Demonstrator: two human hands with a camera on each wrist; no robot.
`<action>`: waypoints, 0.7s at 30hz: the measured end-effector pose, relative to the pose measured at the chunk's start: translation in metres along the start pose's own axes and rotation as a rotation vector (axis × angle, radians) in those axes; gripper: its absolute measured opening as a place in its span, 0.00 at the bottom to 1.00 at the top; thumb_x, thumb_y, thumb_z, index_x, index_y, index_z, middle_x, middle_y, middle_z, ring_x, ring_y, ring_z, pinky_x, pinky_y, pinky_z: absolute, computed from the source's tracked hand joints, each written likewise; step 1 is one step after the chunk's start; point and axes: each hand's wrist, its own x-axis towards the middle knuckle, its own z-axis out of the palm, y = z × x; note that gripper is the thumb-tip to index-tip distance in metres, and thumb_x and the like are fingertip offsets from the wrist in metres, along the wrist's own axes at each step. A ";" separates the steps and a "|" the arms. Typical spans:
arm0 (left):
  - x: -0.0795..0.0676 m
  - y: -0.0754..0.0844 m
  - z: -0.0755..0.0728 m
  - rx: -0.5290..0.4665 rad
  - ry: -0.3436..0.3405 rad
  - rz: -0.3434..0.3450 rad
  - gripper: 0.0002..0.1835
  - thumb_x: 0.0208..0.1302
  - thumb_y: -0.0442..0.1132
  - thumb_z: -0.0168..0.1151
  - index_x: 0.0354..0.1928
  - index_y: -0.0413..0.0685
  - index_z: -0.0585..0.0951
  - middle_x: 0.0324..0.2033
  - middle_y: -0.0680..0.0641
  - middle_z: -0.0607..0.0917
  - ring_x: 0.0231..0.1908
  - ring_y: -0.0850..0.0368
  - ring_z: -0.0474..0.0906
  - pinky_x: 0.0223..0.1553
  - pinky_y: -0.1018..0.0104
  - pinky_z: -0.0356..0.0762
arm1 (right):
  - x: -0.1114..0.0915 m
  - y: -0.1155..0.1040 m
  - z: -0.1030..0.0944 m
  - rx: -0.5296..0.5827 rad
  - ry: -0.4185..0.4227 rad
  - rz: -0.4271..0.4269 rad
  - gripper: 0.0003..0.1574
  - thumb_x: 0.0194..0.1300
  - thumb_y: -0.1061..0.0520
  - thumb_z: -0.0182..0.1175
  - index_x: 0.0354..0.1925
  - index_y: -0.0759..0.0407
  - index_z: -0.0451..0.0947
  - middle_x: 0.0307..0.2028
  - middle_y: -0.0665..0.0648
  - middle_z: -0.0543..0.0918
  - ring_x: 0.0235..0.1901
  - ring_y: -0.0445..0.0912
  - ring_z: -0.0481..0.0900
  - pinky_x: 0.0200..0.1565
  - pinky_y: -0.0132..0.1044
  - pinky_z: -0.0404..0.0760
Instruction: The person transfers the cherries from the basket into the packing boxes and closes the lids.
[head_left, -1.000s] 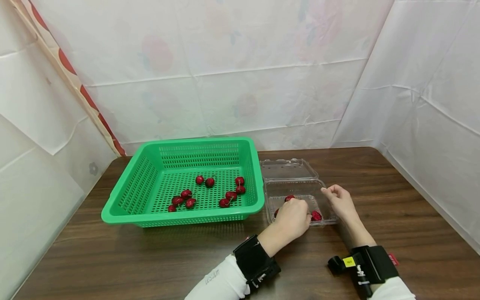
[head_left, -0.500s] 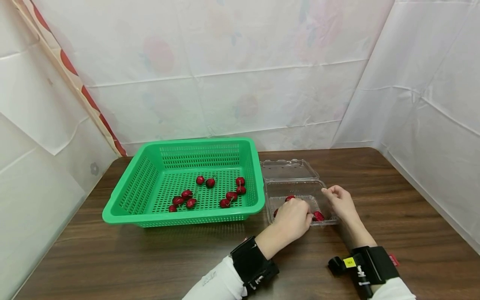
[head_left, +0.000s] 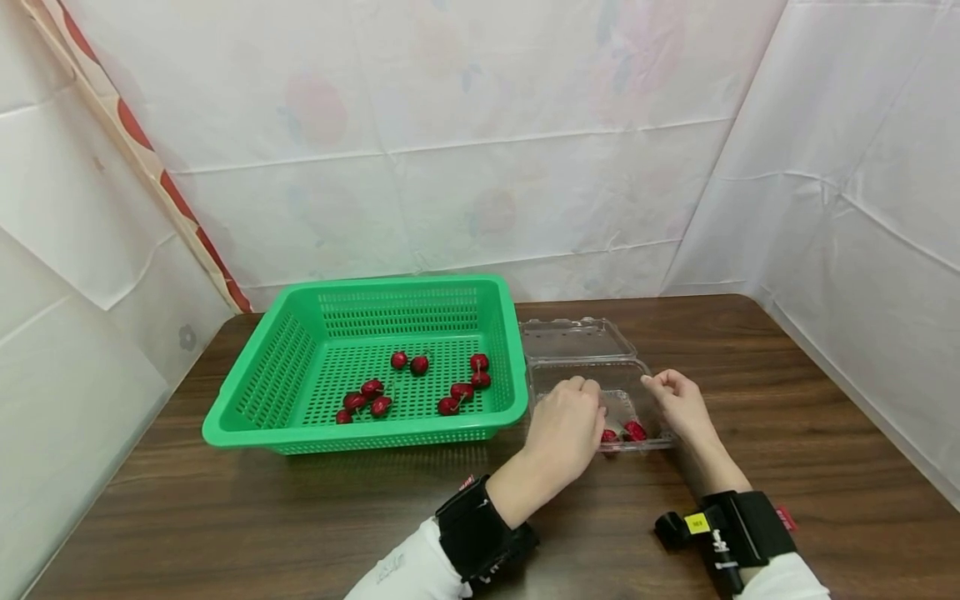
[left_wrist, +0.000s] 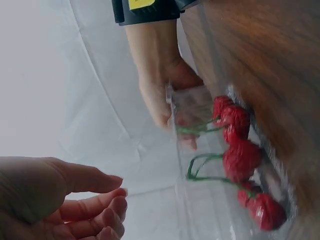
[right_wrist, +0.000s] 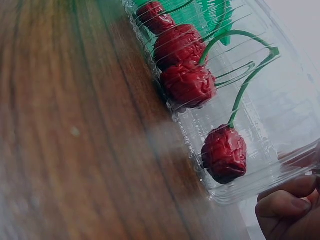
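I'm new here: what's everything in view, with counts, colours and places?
Table: one, brown, in foreground
Sheeting: count unclear, mostly white, behind and beside table
Basket: one, green, on table
Basket cherries: ten, red, inside basket
Box: one, clear, open, right of basket
Box cherries: at least four, red, inside box
Sleeves: two, white, head view's bottom
Wristbands: two, black, beside sleeves
Left grip: one, bare, empty, above box
Right grip: one, bare, pinching box's right side
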 end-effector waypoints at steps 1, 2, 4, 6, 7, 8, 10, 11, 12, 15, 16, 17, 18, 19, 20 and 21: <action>-0.001 -0.002 -0.002 0.006 0.023 -0.001 0.05 0.57 0.39 0.60 0.27 0.46 0.77 0.23 0.53 0.75 0.25 0.62 0.72 0.23 0.75 0.70 | 0.000 0.000 0.000 0.003 -0.003 0.000 0.16 0.65 0.52 0.51 0.29 0.63 0.62 0.11 0.45 0.57 0.10 0.36 0.56 0.13 0.30 0.61; -0.001 -0.003 -0.005 0.014 0.046 -0.001 0.05 0.56 0.39 0.60 0.27 0.46 0.76 0.23 0.52 0.75 0.25 0.61 0.72 0.23 0.75 0.70 | 0.000 -0.001 0.000 0.008 -0.005 0.001 0.16 0.65 0.52 0.51 0.29 0.63 0.62 0.11 0.45 0.57 0.10 0.36 0.56 0.13 0.30 0.61; -0.002 -0.007 -0.010 0.027 0.084 -0.005 0.05 0.55 0.38 0.60 0.27 0.46 0.76 0.23 0.52 0.75 0.26 0.61 0.72 0.24 0.74 0.71 | 0.000 -0.001 0.001 0.019 -0.005 0.003 0.15 0.64 0.53 0.51 0.29 0.63 0.62 0.10 0.45 0.57 0.09 0.36 0.56 0.13 0.29 0.61; -0.002 -0.012 -0.016 0.022 0.110 -0.015 0.04 0.55 0.37 0.60 0.27 0.46 0.76 0.24 0.52 0.76 0.27 0.60 0.73 0.26 0.73 0.72 | 0.000 -0.001 0.001 0.017 -0.002 0.000 0.15 0.64 0.53 0.51 0.28 0.63 0.62 0.10 0.45 0.57 0.09 0.36 0.56 0.13 0.29 0.61; -0.002 -0.015 -0.019 0.018 0.115 -0.024 0.04 0.55 0.37 0.60 0.27 0.45 0.76 0.24 0.52 0.76 0.27 0.60 0.73 0.27 0.73 0.72 | 0.000 -0.001 0.001 0.013 0.000 -0.002 0.15 0.64 0.54 0.51 0.28 0.63 0.62 0.10 0.44 0.57 0.09 0.36 0.56 0.13 0.29 0.61; -0.002 -0.018 -0.022 0.014 0.117 -0.033 0.04 0.55 0.37 0.60 0.27 0.45 0.76 0.24 0.52 0.76 0.27 0.59 0.73 0.27 0.73 0.72 | 0.000 -0.001 0.001 0.011 0.003 -0.003 0.15 0.64 0.54 0.51 0.28 0.63 0.62 0.10 0.44 0.57 0.09 0.36 0.56 0.13 0.29 0.61; -0.002 -0.025 -0.027 0.001 0.125 -0.058 0.04 0.56 0.36 0.60 0.28 0.44 0.76 0.25 0.51 0.76 0.28 0.58 0.73 0.28 0.72 0.72 | 0.000 -0.001 0.001 0.011 0.005 -0.004 0.15 0.64 0.54 0.51 0.28 0.63 0.62 0.11 0.44 0.57 0.10 0.36 0.56 0.13 0.29 0.61; -0.002 -0.029 -0.029 -0.005 0.133 -0.070 0.04 0.56 0.36 0.59 0.28 0.44 0.76 0.25 0.50 0.76 0.28 0.58 0.73 0.27 0.71 0.73 | 0.000 -0.001 0.001 0.010 0.003 -0.004 0.15 0.64 0.53 0.51 0.28 0.63 0.62 0.11 0.44 0.57 0.10 0.36 0.56 0.13 0.30 0.61; -0.002 -0.033 -0.031 -0.009 0.143 -0.081 0.04 0.56 0.36 0.60 0.28 0.44 0.76 0.25 0.50 0.76 0.28 0.57 0.74 0.27 0.71 0.73 | 0.000 -0.001 0.001 0.013 0.000 -0.001 0.15 0.64 0.53 0.51 0.28 0.63 0.62 0.11 0.45 0.57 0.10 0.36 0.55 0.13 0.30 0.61; -0.003 -0.043 -0.035 -0.023 0.171 -0.116 0.03 0.56 0.35 0.60 0.29 0.43 0.77 0.26 0.48 0.77 0.29 0.56 0.74 0.26 0.68 0.73 | 0.000 0.000 0.000 0.037 -0.012 0.011 0.16 0.65 0.53 0.51 0.28 0.63 0.61 0.11 0.45 0.57 0.09 0.36 0.55 0.12 0.29 0.59; -0.003 -0.046 -0.037 -0.026 0.177 -0.127 0.03 0.56 0.35 0.60 0.30 0.42 0.77 0.26 0.48 0.77 0.29 0.55 0.74 0.26 0.68 0.73 | 0.000 0.000 0.000 0.042 -0.016 0.014 0.15 0.65 0.53 0.50 0.28 0.63 0.61 0.11 0.45 0.57 0.09 0.36 0.55 0.12 0.29 0.59; -0.003 -0.049 -0.038 -0.027 0.182 -0.137 0.03 0.55 0.35 0.61 0.30 0.42 0.77 0.27 0.48 0.77 0.29 0.54 0.75 0.26 0.67 0.74 | 0.000 0.000 0.000 0.048 -0.020 0.018 0.15 0.65 0.53 0.50 0.28 0.62 0.61 0.11 0.45 0.57 0.09 0.36 0.54 0.12 0.29 0.59; -0.004 -0.052 -0.039 -0.029 0.182 -0.148 0.03 0.55 0.34 0.61 0.30 0.42 0.77 0.27 0.47 0.77 0.30 0.54 0.75 0.27 0.66 0.74 | 0.000 0.000 0.000 0.052 -0.023 0.020 0.15 0.65 0.53 0.50 0.28 0.62 0.61 0.10 0.45 0.57 0.09 0.36 0.54 0.12 0.29 0.59; -0.004 -0.055 -0.040 -0.031 0.182 -0.159 0.03 0.55 0.34 0.61 0.30 0.41 0.77 0.27 0.47 0.78 0.30 0.54 0.75 0.27 0.66 0.74 | 0.000 -0.001 0.000 0.057 -0.025 0.022 0.15 0.65 0.53 0.50 0.28 0.62 0.61 0.10 0.45 0.57 0.09 0.35 0.54 0.12 0.29 0.58; -0.004 -0.058 -0.041 -0.033 0.180 -0.171 0.03 0.54 0.33 0.61 0.30 0.41 0.77 0.28 0.47 0.78 0.30 0.53 0.75 0.28 0.66 0.74 | 0.000 -0.001 0.000 0.061 -0.028 0.025 0.15 0.65 0.53 0.50 0.28 0.62 0.61 0.10 0.45 0.56 0.09 0.35 0.54 0.12 0.29 0.58; -0.004 -0.061 -0.042 -0.031 0.175 -0.184 0.04 0.54 0.33 0.61 0.31 0.40 0.77 0.28 0.46 0.78 0.31 0.53 0.75 0.28 0.65 0.75 | 0.000 -0.001 0.000 0.062 -0.029 0.026 0.15 0.65 0.53 0.50 0.28 0.62 0.61 0.10 0.45 0.56 0.09 0.35 0.54 0.12 0.29 0.58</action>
